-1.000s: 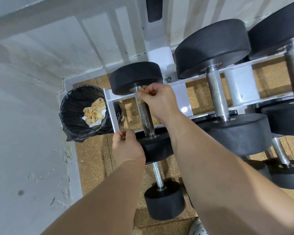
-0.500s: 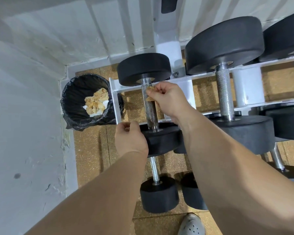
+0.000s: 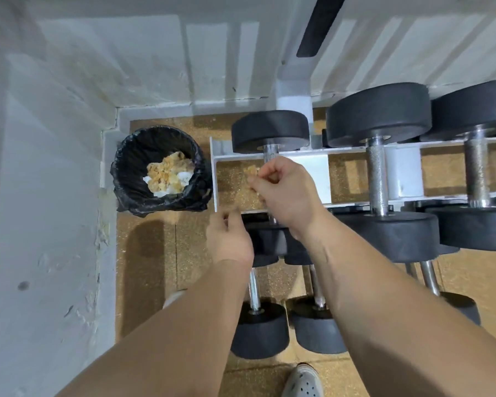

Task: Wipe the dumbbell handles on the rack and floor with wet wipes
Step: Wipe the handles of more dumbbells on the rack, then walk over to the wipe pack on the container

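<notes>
The small dumbbell [image 3: 269, 130] lies at the left end of the white rack [image 3: 298, 161], its handle [image 3: 270, 152] mostly hidden behind my right hand [image 3: 287, 193]. That hand pinches a crumpled, brown-stained wet wipe [image 3: 252, 171], which sticks out just left of the handle. My left hand [image 3: 229, 242] sits lower, its fingers curled against the left side of this dumbbell's near head [image 3: 269, 242], by the rack's front corner.
A bin with a black liner [image 3: 132, 156] stands left of the rack, holding several used stained wipes [image 3: 166, 173]. Larger dumbbells [image 3: 378, 173] fill the rack to the right. Small dumbbells [image 3: 258, 328] stand on the cork floor below, by my shoe [image 3: 301, 382]. White walls close the left and back.
My right hand has come off the top of the handle and shifted slightly left and down with the wipe. My left hand stays by the near head. The view has pulled back.
</notes>
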`<state>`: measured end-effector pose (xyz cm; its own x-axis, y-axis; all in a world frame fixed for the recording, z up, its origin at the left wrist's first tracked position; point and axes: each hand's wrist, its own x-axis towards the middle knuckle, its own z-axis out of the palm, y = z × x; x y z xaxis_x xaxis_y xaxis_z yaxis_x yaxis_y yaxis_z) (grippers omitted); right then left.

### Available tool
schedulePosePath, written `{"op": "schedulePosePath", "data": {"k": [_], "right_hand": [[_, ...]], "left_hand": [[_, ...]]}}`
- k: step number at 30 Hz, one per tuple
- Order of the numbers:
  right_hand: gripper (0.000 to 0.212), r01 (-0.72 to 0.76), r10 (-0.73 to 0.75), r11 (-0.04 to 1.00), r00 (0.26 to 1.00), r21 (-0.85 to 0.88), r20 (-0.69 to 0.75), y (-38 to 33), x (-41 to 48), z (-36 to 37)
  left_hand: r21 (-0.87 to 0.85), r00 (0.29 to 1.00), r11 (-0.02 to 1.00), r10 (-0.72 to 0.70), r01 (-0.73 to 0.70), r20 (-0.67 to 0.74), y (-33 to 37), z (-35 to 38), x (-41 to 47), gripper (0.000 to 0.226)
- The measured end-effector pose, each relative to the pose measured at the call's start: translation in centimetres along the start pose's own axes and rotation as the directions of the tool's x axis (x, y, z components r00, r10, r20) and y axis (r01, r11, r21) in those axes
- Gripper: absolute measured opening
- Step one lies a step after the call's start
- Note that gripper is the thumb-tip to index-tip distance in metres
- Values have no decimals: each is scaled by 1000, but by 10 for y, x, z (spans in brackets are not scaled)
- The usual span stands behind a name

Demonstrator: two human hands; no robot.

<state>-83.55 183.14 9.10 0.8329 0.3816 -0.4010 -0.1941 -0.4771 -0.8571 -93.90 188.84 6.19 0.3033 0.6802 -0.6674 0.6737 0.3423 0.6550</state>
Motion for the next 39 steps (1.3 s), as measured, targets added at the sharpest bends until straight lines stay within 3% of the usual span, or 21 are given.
{"op": "schedulePosePath", "data": {"k": [6,11,15,19,23,27,29,31,34,39], "right_hand": [[5,-214,214,977,977,6,24,-58,13,79],[65,-304,290,939,952,163,103,-107,27,133],[68,-358,341,926,930,119,139,-125,-3,124],[59,-421,422,906,901,-32,96,-150,-62,78],[49,-466,464,882,885,71,44,-195,-128,27],[32,-370,381,918,923,143,-56,-247,-197,-33],[41,-323,344,933,929,158,-135,-265,-235,-70],[54,-300,338,936,914,185,-227,-271,-272,-111],[35,-270,353,925,872,267,-341,-262,-333,-177],[26,-189,386,895,783,404,-488,-195,-436,-283]], "left_hand": [[-5,995,997,-82,82,-51,2,-111,6,21],[-57,982,989,-145,139,-124,21,-181,27,21],[-145,978,973,-192,178,-87,58,-209,20,29],[-164,983,971,-182,173,-37,114,-231,-16,28],[-106,989,984,-140,145,53,176,-254,-66,28],[-7,978,995,-94,98,188,228,-259,-121,25],[45,964,998,-59,49,261,246,-249,-150,26],[91,945,996,-28,-2,327,259,-232,-185,21],[164,892,981,19,-104,451,268,-192,-246,23],[239,776,916,111,-322,620,250,-107,-358,23]]}}
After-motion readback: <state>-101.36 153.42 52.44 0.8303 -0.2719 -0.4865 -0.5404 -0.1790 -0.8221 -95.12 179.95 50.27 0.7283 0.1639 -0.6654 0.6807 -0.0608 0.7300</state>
